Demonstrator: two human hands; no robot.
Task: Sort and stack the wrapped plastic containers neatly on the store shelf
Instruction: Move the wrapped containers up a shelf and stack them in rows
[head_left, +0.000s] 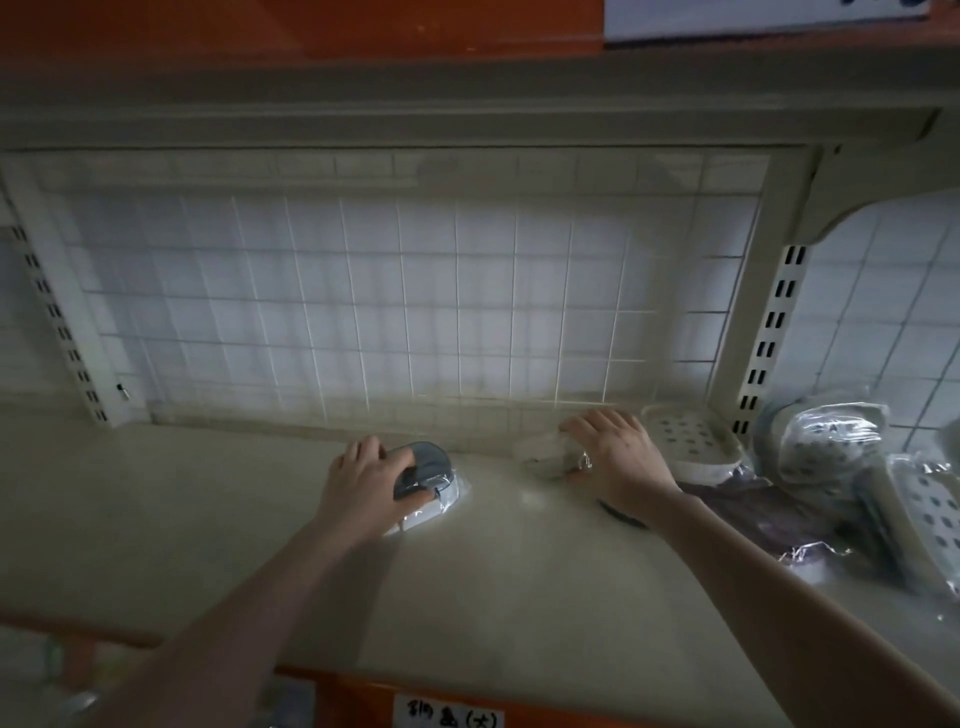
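On the left, the left hand (369, 475) curls its fingers and thumb round a small blue-grey container (428, 470) in clear wrap, which rests on the shelf (182, 519) close to the back edge, about mid-width. To place it well, the hand probably wants to keep the grip low on the sides so the slippery film does not slide, and to set the piece down square to the back before letting go. Just to the right, apart from it, the right hand (615, 452) lies over a pale wrapped container (548, 457), fingers bent down onto it; it is too blurred to tell whether they truly grip it or only press on it. That piece sits near the back too, and likely belongs with its own kind, so matching colour and shape before stacking seems the sound course. Further right a white perforated tray (691, 441) lies by the shelf post (763, 343), then a dark purple wrapped item (753, 514) flat on the shelf, and at the far right a loose heap of wrapped trays (841, 457) leaning on one another, which could slip if nudged. The shelf is a smooth cream board, dimly lit, with a wire grid (395, 291) behind it over white wall tiles, slotted uprights at both sides, another shelf above, and a handwritten label (449, 714) on the orange front rail below.
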